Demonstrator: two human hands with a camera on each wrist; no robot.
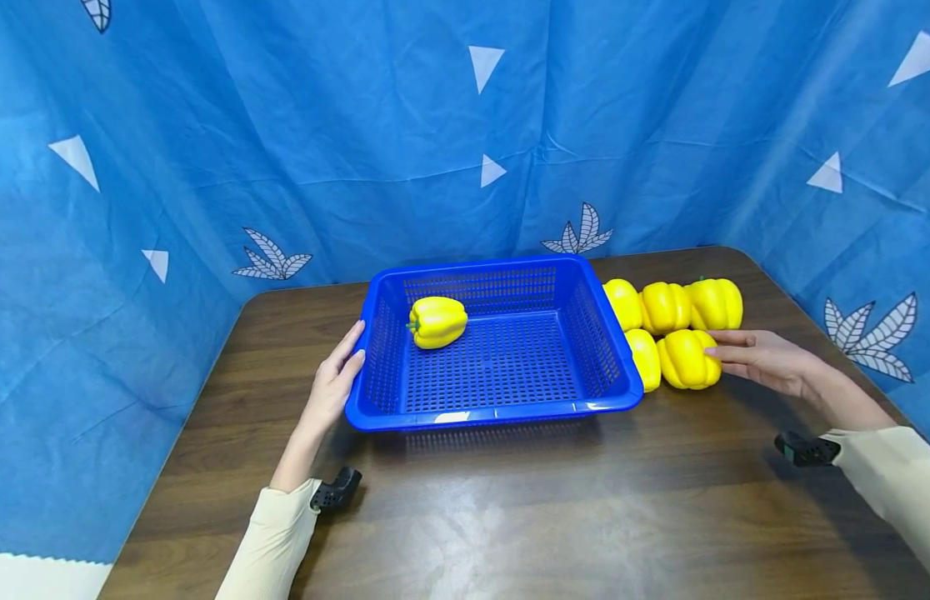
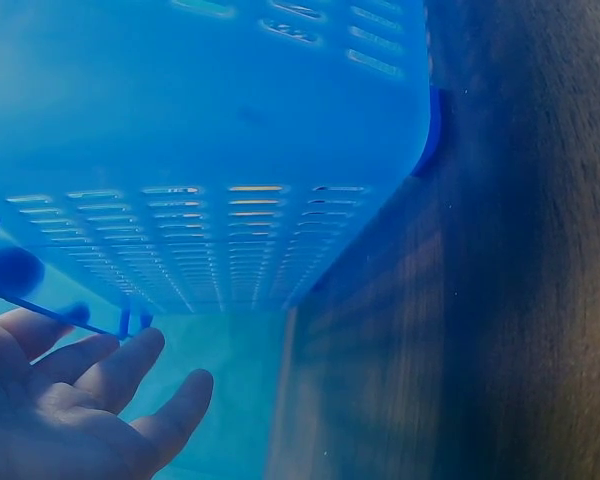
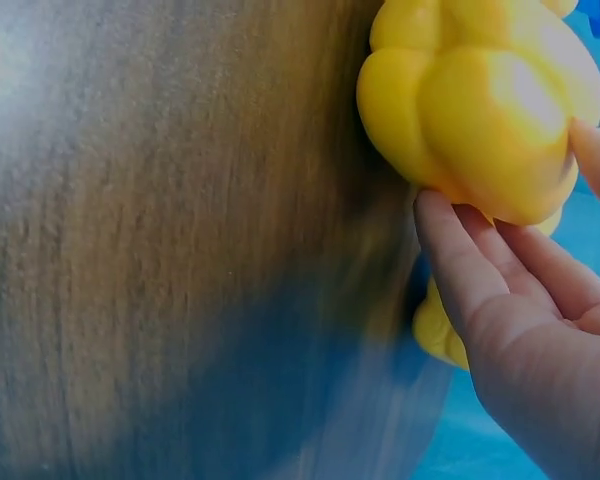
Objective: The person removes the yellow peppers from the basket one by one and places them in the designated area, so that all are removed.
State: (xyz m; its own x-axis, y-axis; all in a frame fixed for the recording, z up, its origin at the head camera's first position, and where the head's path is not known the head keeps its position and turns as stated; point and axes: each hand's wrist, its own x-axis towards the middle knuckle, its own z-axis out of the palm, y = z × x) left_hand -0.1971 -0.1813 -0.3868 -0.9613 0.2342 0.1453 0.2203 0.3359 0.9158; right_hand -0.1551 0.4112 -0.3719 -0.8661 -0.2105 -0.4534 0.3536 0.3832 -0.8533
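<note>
A blue perforated plastic basket (image 1: 495, 417) sits at the middle of the brown table, with one yellow bell pepper (image 1: 440, 323) lying inside at its left. My left hand (image 1: 336, 375) holds the basket's left rim; the left wrist view shows its fingers (image 2: 120, 372) just below that rim. Beyond the basket's right side, my right hand (image 1: 768, 362) has thumb and fingers on either side of another yellow bell pepper (image 1: 687, 360), the front right one of a group. In the right wrist view, fingertips touch this bell pepper (image 3: 490, 120) from below, the thumb at its side.
Several more yellow bell peppers (image 1: 666, 308) stand close together in two rows against the basket's right side. A blue patterned curtain (image 1: 435, 150) hangs behind and around the wooden table (image 1: 525, 517). Black wrist cameras sit on both forearms.
</note>
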